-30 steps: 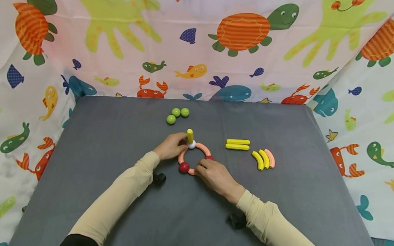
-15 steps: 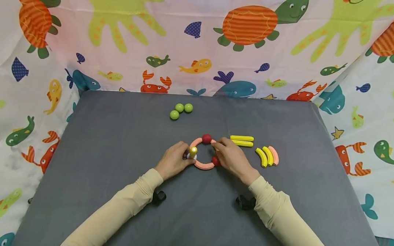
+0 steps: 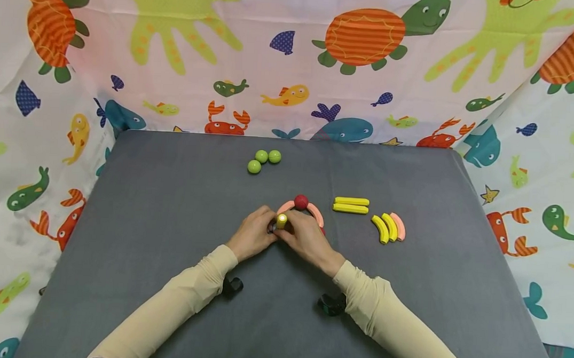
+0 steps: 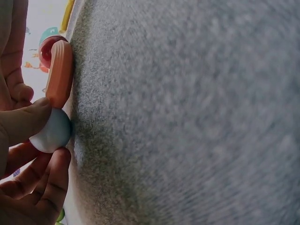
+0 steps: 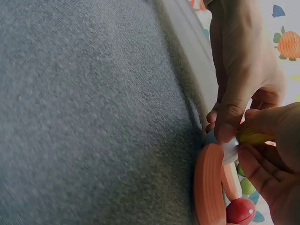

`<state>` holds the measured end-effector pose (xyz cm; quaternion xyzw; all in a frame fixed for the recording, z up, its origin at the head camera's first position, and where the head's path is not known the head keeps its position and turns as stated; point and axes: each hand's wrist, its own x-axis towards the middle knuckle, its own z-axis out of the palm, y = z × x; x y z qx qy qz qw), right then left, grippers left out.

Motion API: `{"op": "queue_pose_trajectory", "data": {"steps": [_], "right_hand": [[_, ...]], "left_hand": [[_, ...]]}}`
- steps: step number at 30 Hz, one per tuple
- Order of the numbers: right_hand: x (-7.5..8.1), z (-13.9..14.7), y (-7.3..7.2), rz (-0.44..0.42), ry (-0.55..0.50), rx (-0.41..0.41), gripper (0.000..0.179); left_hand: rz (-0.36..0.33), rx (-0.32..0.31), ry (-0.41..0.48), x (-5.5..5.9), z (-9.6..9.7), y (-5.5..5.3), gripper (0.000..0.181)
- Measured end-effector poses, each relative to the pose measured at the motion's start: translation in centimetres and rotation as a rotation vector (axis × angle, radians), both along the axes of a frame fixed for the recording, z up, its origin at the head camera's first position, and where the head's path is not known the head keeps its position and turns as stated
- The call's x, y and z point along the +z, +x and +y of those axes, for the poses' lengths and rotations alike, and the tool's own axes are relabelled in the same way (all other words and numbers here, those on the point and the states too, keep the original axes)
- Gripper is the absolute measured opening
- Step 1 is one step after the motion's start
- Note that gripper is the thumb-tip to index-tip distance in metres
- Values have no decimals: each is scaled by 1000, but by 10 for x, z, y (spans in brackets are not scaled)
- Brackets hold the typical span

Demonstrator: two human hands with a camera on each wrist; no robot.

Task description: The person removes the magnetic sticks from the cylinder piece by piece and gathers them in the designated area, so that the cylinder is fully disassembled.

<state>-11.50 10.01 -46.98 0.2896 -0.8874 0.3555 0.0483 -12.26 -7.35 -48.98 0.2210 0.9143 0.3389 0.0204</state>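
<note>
My left hand (image 3: 253,231) pinches a white ball (image 4: 52,131) between thumb and fingers, close over the grey cloth. From that ball a yellow straight rod (image 3: 282,220) stands upright. The fingers of my right hand (image 3: 310,241) pinch the rod just above the ball, as the right wrist view shows. Salmon-pink curved rods (image 5: 209,185) run out from the white ball and form a ring with red balls. One red ball (image 3: 301,202) sits at the ring's far side. Another lies at its right, mostly hidden by my right hand, which also covers the ring's near side.
Three green balls (image 3: 261,156) lie toward the back of the grey table (image 3: 195,185). Right of the ring are two yellow straight rods (image 3: 351,208). Beyond them lie two yellow curved rods (image 3: 381,229) and one salmon-pink curved rod (image 3: 398,226). A patterned curtain (image 3: 175,99) hangs behind.
The ring has turned counterclockwise, bringing the white ball from its far side to its left. My right hand has left the ring's right side and moved left onto the yellow rod.
</note>
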Motion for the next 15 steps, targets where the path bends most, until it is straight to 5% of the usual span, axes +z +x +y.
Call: {"op": "queue_pose_trajectory", "data": {"steps": [15], "right_hand": [[14,19,-4,52,49,-41,17]], "left_hand": [[-25,10,6,4,3,0,21]]}}
